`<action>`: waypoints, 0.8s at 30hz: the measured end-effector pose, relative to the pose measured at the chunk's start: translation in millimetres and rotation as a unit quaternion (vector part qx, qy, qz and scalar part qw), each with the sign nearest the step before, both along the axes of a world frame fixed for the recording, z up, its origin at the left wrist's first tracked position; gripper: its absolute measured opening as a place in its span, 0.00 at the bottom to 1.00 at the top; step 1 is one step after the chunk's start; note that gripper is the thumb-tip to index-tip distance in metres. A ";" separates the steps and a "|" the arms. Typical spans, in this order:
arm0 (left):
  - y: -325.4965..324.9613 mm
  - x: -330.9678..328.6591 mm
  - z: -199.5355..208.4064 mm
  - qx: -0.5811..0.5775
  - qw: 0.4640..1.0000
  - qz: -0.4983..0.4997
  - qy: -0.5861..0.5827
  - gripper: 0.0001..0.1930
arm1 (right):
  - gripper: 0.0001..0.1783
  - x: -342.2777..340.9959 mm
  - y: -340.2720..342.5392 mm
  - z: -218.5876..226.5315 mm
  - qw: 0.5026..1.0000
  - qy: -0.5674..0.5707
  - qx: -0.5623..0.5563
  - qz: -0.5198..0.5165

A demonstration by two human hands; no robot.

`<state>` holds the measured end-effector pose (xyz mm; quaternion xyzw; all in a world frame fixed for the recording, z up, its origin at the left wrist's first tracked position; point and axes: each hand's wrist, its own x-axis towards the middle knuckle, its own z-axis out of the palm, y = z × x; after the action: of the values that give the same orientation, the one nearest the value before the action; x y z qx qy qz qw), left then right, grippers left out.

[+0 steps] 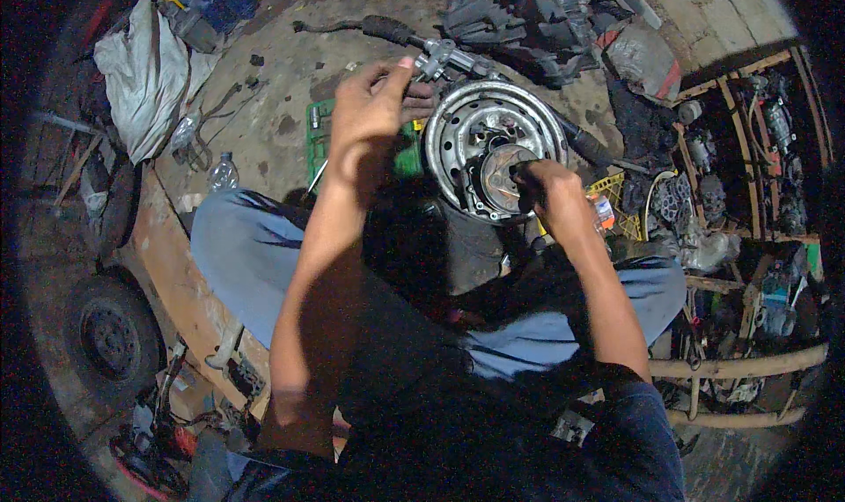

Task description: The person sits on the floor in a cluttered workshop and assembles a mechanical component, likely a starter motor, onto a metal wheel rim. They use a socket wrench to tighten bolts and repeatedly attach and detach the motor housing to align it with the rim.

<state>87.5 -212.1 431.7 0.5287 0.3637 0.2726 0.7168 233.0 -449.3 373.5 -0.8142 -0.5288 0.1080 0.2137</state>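
Observation:
A silver steel wheel rim [437, 141] lies flat on the ground in front of me. On its near side rests a round metal part [502, 183] with a flat, worn face and small holes. My right hand [562, 198] is closed at the right edge of this part, its fingers curled around something dark that I cannot make out. To the left of the rim, my left hand [374, 101] is raised with its fingers apart and nothing visible in it. Beneath my left wrist lies an open green tool case [321, 150], partly hidden by the arm.
Beyond the rim lies a steering rack [453, 57] with a black rubber boot. A plastic bottle [224, 173] stands by my left knee. At the right, a yellow crate [623, 203] and wooden shelving [735, 123] hold metal parts. A tyre [110, 339] is at the left.

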 end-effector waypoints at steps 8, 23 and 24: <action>22.3 -62.7 -1.1 0.046 0.995 0.092 0.012 0.17 | 0.23 -28.7 -8.1 -10.4 0.998 -0.061 0.020 -0.010; -120.7 -25.8 -132.8 0.225 0.941 -0.225 0.117 0.23 | 0.22 -41.1 -34.3 -47.8 0.987 -0.116 0.086 -0.065; -122.4 -25.4 -135.3 0.240 0.943 -0.204 0.112 0.22 | 0.19 -41.6 -32.2 -50.8 0.987 -0.098 0.103 -0.077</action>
<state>62.1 -334.6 296.3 0.7748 0.2501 0.1389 0.5638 191.5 -481.5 322.7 -0.8327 -0.4915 -0.0437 0.2512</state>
